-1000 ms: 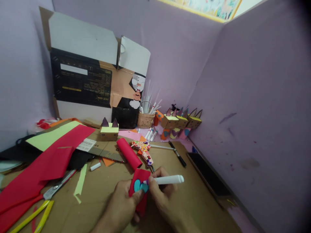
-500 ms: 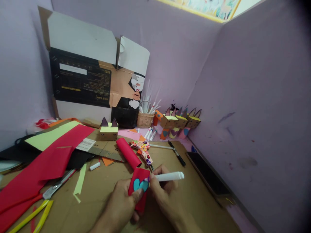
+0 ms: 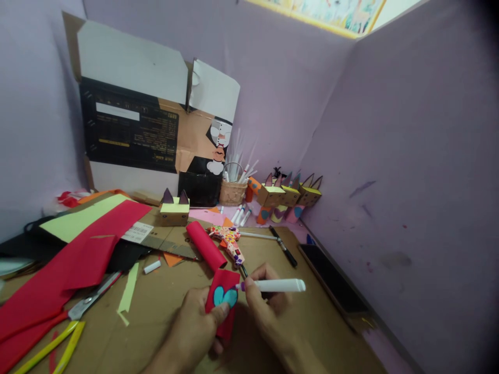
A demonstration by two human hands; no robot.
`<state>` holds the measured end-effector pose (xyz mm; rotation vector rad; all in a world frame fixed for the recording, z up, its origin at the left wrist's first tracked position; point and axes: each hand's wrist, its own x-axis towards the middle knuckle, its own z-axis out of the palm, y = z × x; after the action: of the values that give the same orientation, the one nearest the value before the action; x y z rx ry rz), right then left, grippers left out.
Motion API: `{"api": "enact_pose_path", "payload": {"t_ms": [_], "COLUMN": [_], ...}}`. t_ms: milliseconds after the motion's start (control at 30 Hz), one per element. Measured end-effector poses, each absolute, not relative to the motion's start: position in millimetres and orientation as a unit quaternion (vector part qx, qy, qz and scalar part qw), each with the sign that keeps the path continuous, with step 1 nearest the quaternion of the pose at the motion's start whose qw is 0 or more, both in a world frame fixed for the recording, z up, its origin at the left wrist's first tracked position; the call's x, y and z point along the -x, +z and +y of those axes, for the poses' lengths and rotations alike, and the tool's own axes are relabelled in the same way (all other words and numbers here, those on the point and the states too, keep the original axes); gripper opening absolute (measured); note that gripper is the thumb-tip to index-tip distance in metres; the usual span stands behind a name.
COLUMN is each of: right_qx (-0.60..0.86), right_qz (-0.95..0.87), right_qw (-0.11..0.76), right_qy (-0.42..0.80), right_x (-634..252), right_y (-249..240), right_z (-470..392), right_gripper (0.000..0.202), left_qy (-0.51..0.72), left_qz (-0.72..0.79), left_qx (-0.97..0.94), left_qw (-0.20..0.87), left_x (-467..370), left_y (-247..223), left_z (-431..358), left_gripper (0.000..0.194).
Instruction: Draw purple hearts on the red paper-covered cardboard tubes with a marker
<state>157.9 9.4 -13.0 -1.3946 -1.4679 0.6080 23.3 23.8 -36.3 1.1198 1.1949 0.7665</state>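
My left hand (image 3: 195, 322) grips a red paper tube (image 3: 226, 324) from its left side, the thumb lying near a blue paper heart (image 3: 225, 296) on its face. In my right hand (image 3: 268, 306) is a white marker (image 3: 281, 285) with a purple collar, pinched between thumb and fingers. Its tip points left at the upper right edge of the heart; whether it touches I cannot tell. Just beyond the tube lie a second red paper tube (image 3: 206, 245) and a flower-patterned glue gun (image 3: 230, 240).
Scissors (image 3: 83, 304), red paper (image 3: 78, 259) and a white cap (image 3: 152, 267) lie to the left. Behind stand a small eared cardboard box (image 3: 174, 212), a basket of sticks (image 3: 233, 191) and several similar boxes. A black pen (image 3: 286, 250) and dark tablet-like panel (image 3: 335, 283) lie right.
My right hand and the marker have shifted slightly to the right, drawing the tip back to the heart's edge. My left hand and the red tube stay almost where they were.
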Motion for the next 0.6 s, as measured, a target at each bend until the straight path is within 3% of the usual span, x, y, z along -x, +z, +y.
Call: {"api": "enact_pose_path", "payload": {"t_ms": [300,600], "right_qx": [0.539,0.536], "right_qz": [-0.669,-0.675], "right_qw": [0.461,0.467], "right_qy": [0.222,0.196], "right_x": [-154.0,-155.8], "right_y": [-11.9,-10.7], "right_z": [7.0,8.4], "right_gripper": [0.011,0.013], "left_qy": [0.325,0.328], "left_qz": [0.541,0.540], "left_qx": [-0.505,-0.492], "left_qw": [0.589,0.598], "left_x": [-23.5,-23.3], "left_y": [-37.1,-33.3], "left_z": [21.0,20.8], "left_gripper": [0.043,0.040]}}
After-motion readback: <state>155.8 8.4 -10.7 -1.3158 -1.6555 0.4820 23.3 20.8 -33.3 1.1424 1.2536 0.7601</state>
